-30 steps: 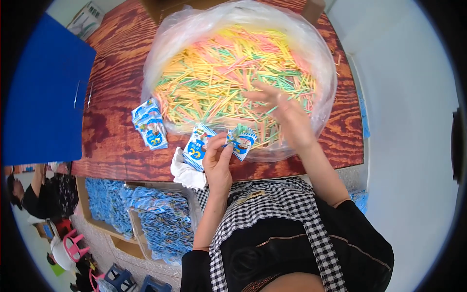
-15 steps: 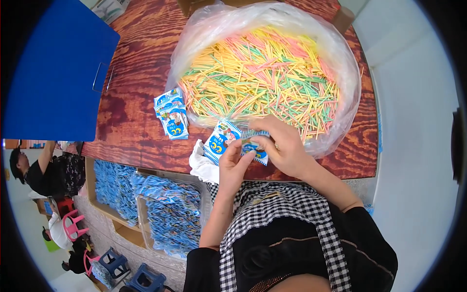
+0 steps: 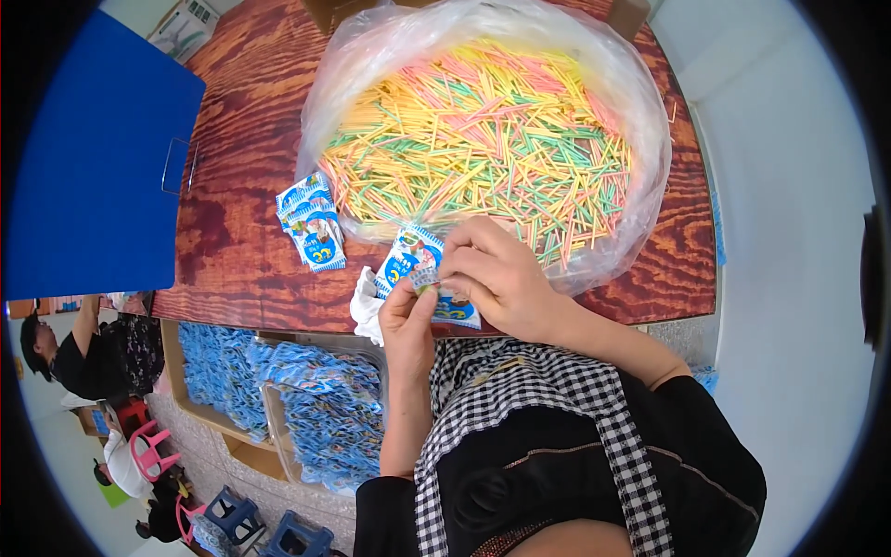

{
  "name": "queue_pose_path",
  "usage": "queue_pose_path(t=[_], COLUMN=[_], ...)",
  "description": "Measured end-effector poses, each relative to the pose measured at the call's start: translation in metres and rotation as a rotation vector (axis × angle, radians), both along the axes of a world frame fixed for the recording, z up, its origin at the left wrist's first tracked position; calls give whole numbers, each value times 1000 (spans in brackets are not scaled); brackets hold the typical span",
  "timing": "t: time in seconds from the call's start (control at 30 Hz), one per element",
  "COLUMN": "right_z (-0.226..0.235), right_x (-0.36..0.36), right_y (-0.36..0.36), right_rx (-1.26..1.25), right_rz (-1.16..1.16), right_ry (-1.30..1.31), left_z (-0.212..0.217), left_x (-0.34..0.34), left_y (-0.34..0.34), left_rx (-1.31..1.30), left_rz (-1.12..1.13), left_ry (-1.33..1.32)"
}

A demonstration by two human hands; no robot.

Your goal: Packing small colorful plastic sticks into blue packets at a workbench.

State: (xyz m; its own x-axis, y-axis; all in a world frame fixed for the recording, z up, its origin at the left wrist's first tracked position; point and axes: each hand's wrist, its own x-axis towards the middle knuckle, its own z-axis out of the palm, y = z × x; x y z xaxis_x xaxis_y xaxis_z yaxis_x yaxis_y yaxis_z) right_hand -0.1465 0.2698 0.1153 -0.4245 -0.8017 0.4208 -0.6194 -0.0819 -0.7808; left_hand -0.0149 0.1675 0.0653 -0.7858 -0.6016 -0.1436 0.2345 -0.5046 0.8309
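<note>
Both hands are together at the table's near edge. My left hand [image 3: 405, 320] pinches the striped edge of a small blue-and-white sachet [image 3: 425, 278] between thumb and fingertips. My right hand [image 3: 497, 278] closes on the same edge from the other side, its fingers bent and partly hiding it. Under the hands lies another blue-and-white sachet [image 3: 401, 260], with more blue-and-white wrapper [image 3: 461, 313] showing below the right fingers; whether that belongs to the held sachet I cannot tell. A crumpled white cloth [image 3: 366, 306] lies beside my left hand.
A large clear plastic bag [image 3: 320, 121] full of pastel sticks [image 3: 483, 148] spreads across the table [image 3: 232, 186]. Several sachets [image 3: 314, 227] are piled left of it. A blue panel [image 3: 102, 158] stands far left. Bins of blue packets [image 3: 325, 399] sit below the edge. People [image 3: 88, 357] work at left.
Both hands have shifted left and slightly down, bringing the held sachet's edge over to the left fingertips. The view has shifted slightly.
</note>
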Motion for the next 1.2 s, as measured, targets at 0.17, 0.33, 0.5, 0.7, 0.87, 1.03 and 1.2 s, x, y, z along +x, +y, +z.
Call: queue_pose_path(t=[0.17,0.33,0.5,0.7,0.87,1.03,1.2], right_z=[-1,-42,-83,-85,-81,-50,-46], right_x=[-1,-14,-6,-3,-5,-9,-15], right_y=[0,-17,-48,-59,-44,-19,-3], right_rx=[-45,206,373,354,112,-14,-15], right_rz=[93,-183,-350,-293,-255,-260,-233], right_ry=[-187,-148,177,51,11,-141,-116], left_z=[11,17,-27,-86,-67,1,5], left_x=[6,22,11,-2,-12,-17,-21], left_y=[-18,-73,-134,-178,-165,-88,-27], left_rx=[-576,-527,-438,-1121,-1224,-1333,-1084], left_rz=[193,407,398,692,805,417,-34], left_ry=[-133,-325,-283,-610,-679,-398,-403])
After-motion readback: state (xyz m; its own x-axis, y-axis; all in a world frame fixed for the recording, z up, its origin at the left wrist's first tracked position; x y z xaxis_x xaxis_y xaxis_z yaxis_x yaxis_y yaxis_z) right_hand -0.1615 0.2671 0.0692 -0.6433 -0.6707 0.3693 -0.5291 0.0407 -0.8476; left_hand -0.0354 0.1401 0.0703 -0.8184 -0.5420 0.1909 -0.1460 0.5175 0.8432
